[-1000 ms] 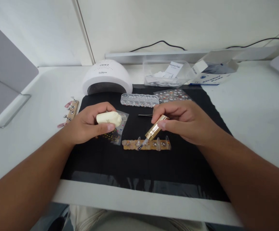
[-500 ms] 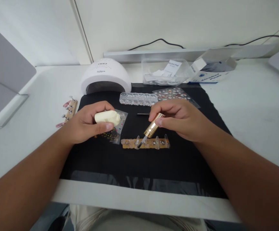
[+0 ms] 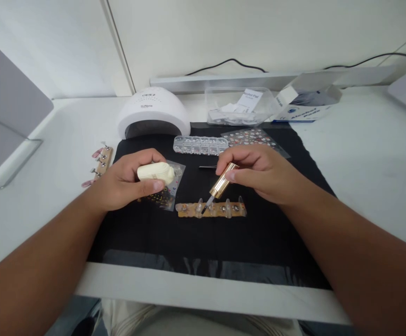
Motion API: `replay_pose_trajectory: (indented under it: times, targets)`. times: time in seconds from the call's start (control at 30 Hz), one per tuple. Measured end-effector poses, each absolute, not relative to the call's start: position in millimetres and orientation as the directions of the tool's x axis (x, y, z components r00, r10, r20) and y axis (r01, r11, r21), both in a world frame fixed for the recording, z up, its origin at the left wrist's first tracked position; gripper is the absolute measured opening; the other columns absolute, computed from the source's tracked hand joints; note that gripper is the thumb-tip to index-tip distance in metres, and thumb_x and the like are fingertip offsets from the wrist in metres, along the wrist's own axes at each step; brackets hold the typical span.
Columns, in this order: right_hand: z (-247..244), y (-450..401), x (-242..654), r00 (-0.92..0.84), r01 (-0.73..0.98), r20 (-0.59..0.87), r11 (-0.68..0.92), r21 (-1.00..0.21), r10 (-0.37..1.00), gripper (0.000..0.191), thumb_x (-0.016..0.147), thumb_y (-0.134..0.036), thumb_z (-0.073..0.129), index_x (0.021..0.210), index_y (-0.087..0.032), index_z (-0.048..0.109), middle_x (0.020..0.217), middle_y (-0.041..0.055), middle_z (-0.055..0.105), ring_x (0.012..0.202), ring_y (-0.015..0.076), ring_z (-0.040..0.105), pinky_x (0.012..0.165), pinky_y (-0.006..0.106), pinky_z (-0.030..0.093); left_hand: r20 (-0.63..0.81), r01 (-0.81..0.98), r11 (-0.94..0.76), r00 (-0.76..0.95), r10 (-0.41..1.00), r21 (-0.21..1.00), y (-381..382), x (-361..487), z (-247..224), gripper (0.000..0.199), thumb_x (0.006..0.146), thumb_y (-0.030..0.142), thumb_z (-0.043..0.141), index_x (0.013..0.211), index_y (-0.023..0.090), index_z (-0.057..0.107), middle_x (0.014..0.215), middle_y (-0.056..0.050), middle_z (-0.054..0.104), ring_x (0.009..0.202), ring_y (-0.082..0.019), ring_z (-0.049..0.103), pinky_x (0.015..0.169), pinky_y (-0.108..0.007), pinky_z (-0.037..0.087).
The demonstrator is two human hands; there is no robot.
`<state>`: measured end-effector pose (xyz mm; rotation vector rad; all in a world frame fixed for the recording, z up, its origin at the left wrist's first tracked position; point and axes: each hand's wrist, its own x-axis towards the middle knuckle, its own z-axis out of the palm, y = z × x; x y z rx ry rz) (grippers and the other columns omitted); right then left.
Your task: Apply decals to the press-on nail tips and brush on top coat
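My left hand is closed round a cream nail polish bottle, tipped on its side with its clear neck toward the right. Between the thumb and fingers of my right hand is the gold-capped nail polish brush, slanting down to the left. Its dark bristle tip is at the second clear nail tip from the left on a wooden strip; whether they touch I cannot tell. Several clear nail tips stand on that strip on metal studs. A sticker sheet lies partly beneath my left hand.
A white nail lamp stands behind my left hand. Further right are a compartment case, a second sticker sheet, a clear bin of alcohol pads and their box. Tweezers and another stud strip lie nearby.
Both hands keep their grip and nearly the same place. The brush tip has shifted very slightly at the nail tip, and the whole view has moved a little.
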<state>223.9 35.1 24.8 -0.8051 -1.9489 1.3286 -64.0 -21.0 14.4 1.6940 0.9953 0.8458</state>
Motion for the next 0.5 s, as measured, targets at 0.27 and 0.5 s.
replay_pose_trajectory:
  times: [0.27, 0.5]
  targets:
    - [22.2, 31.0, 221.6, -0.615, 0.150, 0.162, 0.316, -0.937, 0.772, 0.009, 0.074, -0.018, 0.068, 0.071, -0.025, 0.074, 0.063, 0.0002, 0.068, 0.055, 0.0157, 0.056, 0.052, 0.032, 0.039, 0.094, 0.246, -0.215, 0.425, 0.900, 0.945, -20.9, -62.5, 16.8, 0.025, 0.090, 0.038, 0.075, 0.097, 0.017, 0.064, 0.067, 0.004, 0.057, 0.052, -0.008, 0.049, 0.045, -0.015, 0.042]
    - [22.0, 36.0, 225.2, -0.620, 0.125, 0.177, 0.319, -0.940, 0.765, 0.010, 0.078, -0.020, 0.073, 0.070, -0.026, 0.075, 0.063, 0.0014, 0.069, 0.054, 0.0170, 0.058, 0.052, 0.034, 0.040, 0.079, 0.240, -0.195, 0.421, 0.904, 0.951, -20.6, -62.9, 14.4, 0.028, 0.089, 0.040, 0.076, 0.098, 0.017, 0.064, 0.068, 0.004, 0.057, 0.052, -0.008, 0.050, 0.045, -0.015, 0.043]
